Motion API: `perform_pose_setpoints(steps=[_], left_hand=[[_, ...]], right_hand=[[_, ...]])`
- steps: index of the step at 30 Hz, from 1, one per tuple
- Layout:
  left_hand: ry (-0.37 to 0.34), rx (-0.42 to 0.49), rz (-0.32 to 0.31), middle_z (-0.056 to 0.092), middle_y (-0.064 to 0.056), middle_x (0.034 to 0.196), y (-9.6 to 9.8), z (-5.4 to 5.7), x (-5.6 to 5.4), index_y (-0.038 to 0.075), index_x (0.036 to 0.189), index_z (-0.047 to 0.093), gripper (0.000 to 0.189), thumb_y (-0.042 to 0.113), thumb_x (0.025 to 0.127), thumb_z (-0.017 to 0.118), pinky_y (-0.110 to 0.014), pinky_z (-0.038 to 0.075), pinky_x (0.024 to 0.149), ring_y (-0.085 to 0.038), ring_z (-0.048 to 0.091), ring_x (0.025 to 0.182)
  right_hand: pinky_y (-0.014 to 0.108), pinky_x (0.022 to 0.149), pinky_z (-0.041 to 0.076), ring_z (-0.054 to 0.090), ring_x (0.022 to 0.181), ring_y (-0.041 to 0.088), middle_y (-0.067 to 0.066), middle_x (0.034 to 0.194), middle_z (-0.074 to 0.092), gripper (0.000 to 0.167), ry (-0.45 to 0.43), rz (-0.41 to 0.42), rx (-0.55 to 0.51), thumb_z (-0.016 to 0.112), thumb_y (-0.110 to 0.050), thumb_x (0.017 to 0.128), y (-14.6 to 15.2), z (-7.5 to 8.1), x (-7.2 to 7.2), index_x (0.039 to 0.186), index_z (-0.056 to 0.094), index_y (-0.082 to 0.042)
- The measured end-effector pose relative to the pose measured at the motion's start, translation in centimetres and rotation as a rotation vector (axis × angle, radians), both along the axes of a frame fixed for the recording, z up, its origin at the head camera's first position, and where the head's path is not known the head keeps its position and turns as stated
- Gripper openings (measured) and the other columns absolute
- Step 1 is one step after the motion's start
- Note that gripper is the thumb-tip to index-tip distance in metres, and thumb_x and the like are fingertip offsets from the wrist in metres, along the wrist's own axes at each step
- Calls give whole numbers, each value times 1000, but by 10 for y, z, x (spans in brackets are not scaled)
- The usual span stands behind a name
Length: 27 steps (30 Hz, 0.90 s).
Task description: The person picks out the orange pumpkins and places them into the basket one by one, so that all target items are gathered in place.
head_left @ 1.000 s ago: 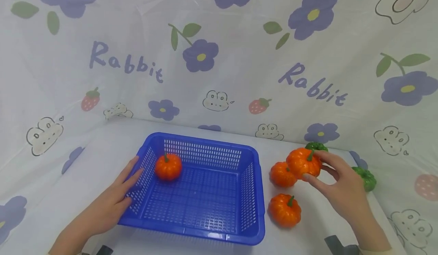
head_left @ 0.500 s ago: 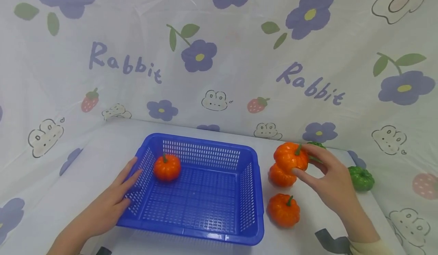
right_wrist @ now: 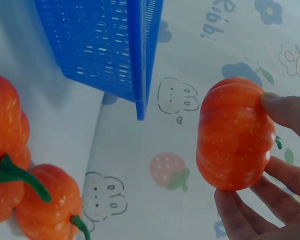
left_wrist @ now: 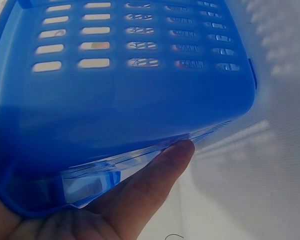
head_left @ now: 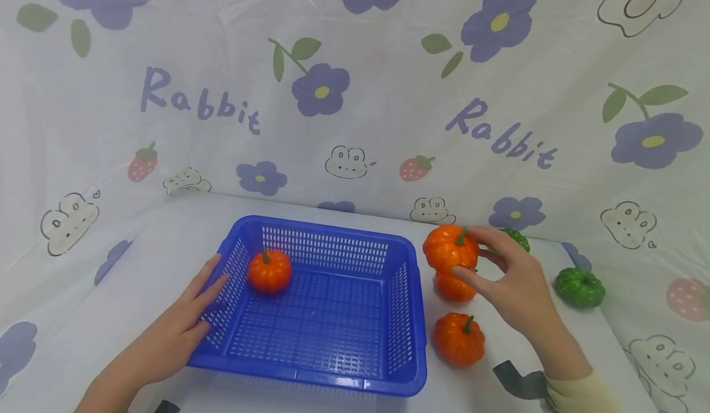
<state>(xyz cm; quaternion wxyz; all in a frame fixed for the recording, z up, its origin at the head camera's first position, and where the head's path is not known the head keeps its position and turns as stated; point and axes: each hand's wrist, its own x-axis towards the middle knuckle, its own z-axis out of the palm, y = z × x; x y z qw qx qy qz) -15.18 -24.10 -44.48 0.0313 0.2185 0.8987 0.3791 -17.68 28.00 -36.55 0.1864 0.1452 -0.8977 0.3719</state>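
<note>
In the head view, my left hand rests at the left side of a blue plastic basket, its straight fingers at the rim. The left wrist view shows one finger along the basket's outside wall. My right hand holds an orange toy pumpkin between thumb and fingertips, raised to the right of the basket. Below and partly behind it is a second pumpkin, and a third pumpkin lies nearer me. Inside the basket, one more pumpkin sits toward the back left.
At the right edge of the white table lies a green pumpkin. Another green pumpkin is partly hidden behind my right hand. A patterned cloth rises behind the table.
My right hand has moved left and slightly up with the pumpkin, closer to the basket's right rim. My left hand and the basket stay in place.
</note>
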Motion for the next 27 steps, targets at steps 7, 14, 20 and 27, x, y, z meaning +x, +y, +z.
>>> perform_pose_setpoints(steps=[7,14,20,27], left_hand=[[-3,-7,5,0,-10,182,0,0,0,-1,168,32,69,-5,103,54,-4,6,110,-49,12,162],[-1,3,-4,-2,-9,182,-2,0,-1,-1,169,32,69,-5,103,53,-5,6,111,-49,11,163],[-11,-8,3,-3,-9,182,-2,0,-1,0,169,31,69,-4,104,52,-13,7,115,-49,11,163],[-5,2,1,0,-9,182,-1,-2,-1,0,169,32,69,-4,103,54,-6,7,112,-50,13,162]], right_hand=[[10,101,45,61,135,33,9,143,66,61,-12,25,-12,90,-8,89,-8,0,-5,146,66,-8],[11,101,45,60,137,33,9,148,63,64,-52,5,2,90,-15,92,-19,-1,-11,150,63,-11],[38,104,54,59,138,32,7,151,62,64,-73,17,-1,89,-18,93,-26,-2,-15,151,63,-13],[53,105,55,59,138,34,7,153,60,65,-108,31,-7,89,-22,93,-34,-5,-19,152,62,-14]])
